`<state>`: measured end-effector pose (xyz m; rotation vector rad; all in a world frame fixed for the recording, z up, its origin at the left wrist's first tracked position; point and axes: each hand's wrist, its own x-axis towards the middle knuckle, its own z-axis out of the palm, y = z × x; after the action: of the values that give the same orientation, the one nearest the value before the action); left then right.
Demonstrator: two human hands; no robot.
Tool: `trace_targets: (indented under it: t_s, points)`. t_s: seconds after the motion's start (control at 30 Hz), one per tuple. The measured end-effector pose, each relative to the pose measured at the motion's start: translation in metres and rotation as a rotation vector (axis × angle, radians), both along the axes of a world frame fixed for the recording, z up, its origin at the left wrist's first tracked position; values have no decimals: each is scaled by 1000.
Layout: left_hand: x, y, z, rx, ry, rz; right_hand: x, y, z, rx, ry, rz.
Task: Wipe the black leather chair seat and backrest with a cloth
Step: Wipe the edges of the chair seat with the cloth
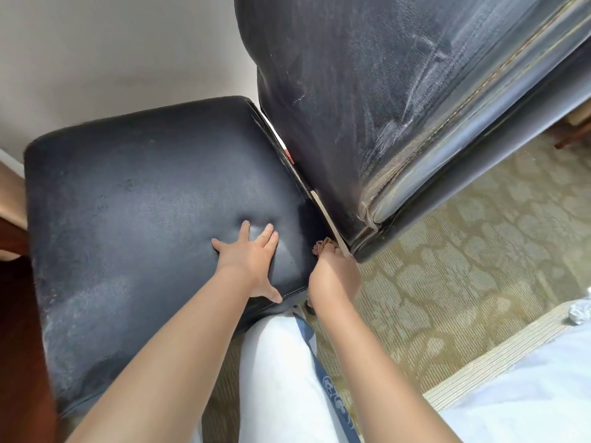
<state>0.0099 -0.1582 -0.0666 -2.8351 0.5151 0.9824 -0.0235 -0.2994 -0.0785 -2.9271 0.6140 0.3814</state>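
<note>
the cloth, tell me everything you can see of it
Only a small bunch of the cloth shows: brownish-tan, soft and crumpled, poking out above the right hand, whose grip hides the rest. It sits at the back corner of the black seat, by the gap where the seat meets the backrest, next to a pale strip in that gap. Its full size and shape cannot be told.

The chair seat (pixel 134 193) at the left of the frame is black leather with pale grey dusty patches. The backrest (pixel 367 91) at upper right is black with whitish streaks and tan stitching. The cloth (pixel 323 246) is brown-pink. The carpet (pixel 463 251) at right is olive with a pale blotch pattern.
</note>
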Motion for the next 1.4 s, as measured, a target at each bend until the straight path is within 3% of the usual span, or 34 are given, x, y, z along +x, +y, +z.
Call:
trace_targets:
  t_s: [0.27, 0.53, 0.77, 1.03, 1.17, 1.4]
  points:
    - [2, -1, 0, 3, 6, -5, 11, 2, 0, 120, -38, 4]
    - [6, -3, -1, 27, 22, -6, 34, 4, 1, 54, -37, -21]
    - [4, -3, 1, 41, 2, -21, -3, 4, 0, 62, -27, -48]
    - [-15, 7, -3, 15, -23, 13, -25, 7, 23, 249, 49, -129]
    - [-24, 12, -3, -16, -28, 30, -31, 18, 36, 372, 39, -286]
    - [-26, 18, -1, 4, -15, -33, -29, 12, 36, 435, 17, -328]
